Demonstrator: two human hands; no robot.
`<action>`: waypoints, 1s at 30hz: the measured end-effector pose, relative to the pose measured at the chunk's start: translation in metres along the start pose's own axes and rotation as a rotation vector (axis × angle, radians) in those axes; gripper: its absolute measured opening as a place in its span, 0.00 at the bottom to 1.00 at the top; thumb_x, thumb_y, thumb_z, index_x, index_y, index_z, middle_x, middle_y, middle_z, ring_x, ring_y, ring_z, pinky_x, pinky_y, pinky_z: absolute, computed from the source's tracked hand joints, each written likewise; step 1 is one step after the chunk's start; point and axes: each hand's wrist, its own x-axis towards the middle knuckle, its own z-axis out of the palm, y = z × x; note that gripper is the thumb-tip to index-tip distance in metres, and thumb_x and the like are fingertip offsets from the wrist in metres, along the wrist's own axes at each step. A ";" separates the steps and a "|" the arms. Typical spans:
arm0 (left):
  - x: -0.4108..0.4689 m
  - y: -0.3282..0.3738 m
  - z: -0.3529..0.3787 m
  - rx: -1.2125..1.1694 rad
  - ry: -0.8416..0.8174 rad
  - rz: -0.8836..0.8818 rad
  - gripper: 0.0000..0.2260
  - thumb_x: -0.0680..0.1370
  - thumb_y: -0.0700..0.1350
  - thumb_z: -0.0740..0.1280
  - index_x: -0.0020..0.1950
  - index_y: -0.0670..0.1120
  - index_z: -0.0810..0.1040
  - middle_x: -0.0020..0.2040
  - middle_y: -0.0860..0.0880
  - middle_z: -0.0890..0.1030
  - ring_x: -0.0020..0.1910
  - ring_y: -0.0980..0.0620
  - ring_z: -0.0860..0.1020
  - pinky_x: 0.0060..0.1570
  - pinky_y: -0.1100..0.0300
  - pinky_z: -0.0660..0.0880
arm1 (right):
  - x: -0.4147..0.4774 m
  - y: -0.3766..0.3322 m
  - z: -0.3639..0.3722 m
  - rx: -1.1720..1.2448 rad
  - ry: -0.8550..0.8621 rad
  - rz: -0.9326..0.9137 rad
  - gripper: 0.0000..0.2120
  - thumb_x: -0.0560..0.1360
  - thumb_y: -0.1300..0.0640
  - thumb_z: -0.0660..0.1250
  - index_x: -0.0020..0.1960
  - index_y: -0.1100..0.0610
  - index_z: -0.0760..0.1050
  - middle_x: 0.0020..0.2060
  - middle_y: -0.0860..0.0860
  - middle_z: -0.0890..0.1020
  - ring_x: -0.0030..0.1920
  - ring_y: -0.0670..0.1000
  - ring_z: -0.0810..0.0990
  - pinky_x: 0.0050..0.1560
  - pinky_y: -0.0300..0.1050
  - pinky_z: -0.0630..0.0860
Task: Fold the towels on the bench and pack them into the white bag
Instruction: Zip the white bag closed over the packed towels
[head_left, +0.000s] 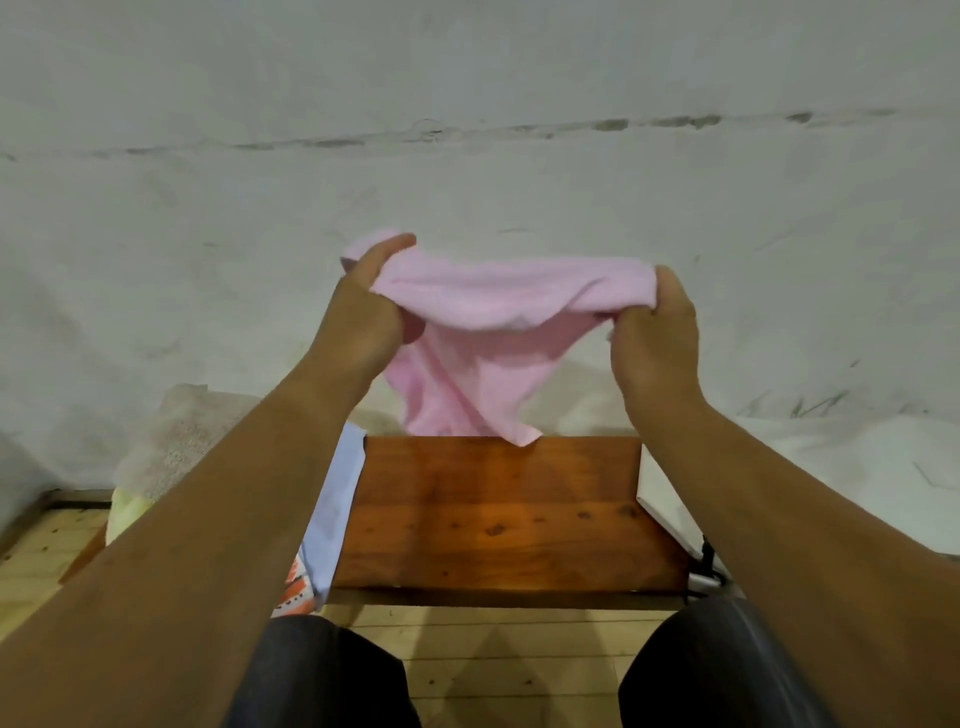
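Heaped at nine o'clock of the tabletop (493, 519), half hidden under the forearm (208, 519): a cream towel (171, 441) and a pale blue cloth (337, 499), both unfolded.

Pinching the top edge of the pink towel (498, 332) with the left hand (363, 306) at ten o'clock, fingers curled round the cloth. Stretching that edge across to the right hand (654, 332) at two o'clock, likewise clamped on it, hands well apart. Holding the towel in the air, its lower corner dangling at the tabletop's far edge.

Seemingly opening it out for a first fold. Next, probably needing either lowering flat onto the bare wood or bringing both corners together to halve it, edges matched.

Having open room over the middle boards; being hemmed at twelve o'clock by the wall (467, 156). Showing what looks like the white bag (662, 512) just beside the tabletop at three o'clock, with a black strap (707, 558), mouth not visible.
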 end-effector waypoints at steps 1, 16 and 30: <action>-0.001 0.005 -0.002 -0.009 -0.005 0.010 0.24 0.79 0.28 0.58 0.65 0.54 0.74 0.51 0.55 0.80 0.36 0.71 0.79 0.35 0.73 0.74 | -0.002 -0.006 -0.001 0.040 0.033 -0.059 0.12 0.73 0.68 0.54 0.50 0.61 0.73 0.40 0.49 0.78 0.40 0.49 0.74 0.39 0.42 0.72; -0.101 -0.113 -0.042 0.726 -0.147 0.036 0.14 0.76 0.41 0.66 0.61 0.42 0.82 0.65 0.43 0.73 0.65 0.43 0.71 0.60 0.55 0.71 | -0.090 0.059 -0.028 0.084 -0.257 0.298 0.17 0.76 0.72 0.52 0.50 0.58 0.77 0.33 0.59 0.79 0.33 0.52 0.75 0.34 0.47 0.72; -0.149 -0.168 -0.025 0.469 -0.334 -0.420 0.08 0.81 0.49 0.61 0.59 0.54 0.72 0.57 0.52 0.79 0.50 0.58 0.76 0.45 0.62 0.70 | -0.129 0.129 -0.037 0.175 -0.391 1.083 0.10 0.82 0.53 0.62 0.54 0.56 0.80 0.46 0.53 0.80 0.44 0.55 0.77 0.43 0.44 0.73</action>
